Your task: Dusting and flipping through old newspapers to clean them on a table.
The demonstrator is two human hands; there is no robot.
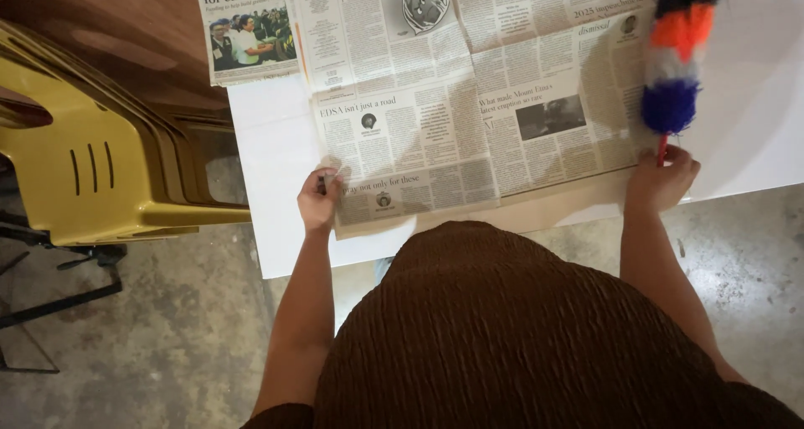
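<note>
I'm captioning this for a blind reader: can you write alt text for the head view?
Seen from above, a person's left hand pinches the near corner of a newspaper spread on a white table, while the right hand holds a fluffy multicoloured duster. Stacked yellow plastic chairs stand at the left.

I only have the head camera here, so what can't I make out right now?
- Feather duster: tip cut off by the top edge; handle hidden inside the right hand.
- Left hand: small dark item at its fingers, too small to identify.
- Newspaper: upper part cut off.
- Table front edge: hidden by the person's torso.
</note>
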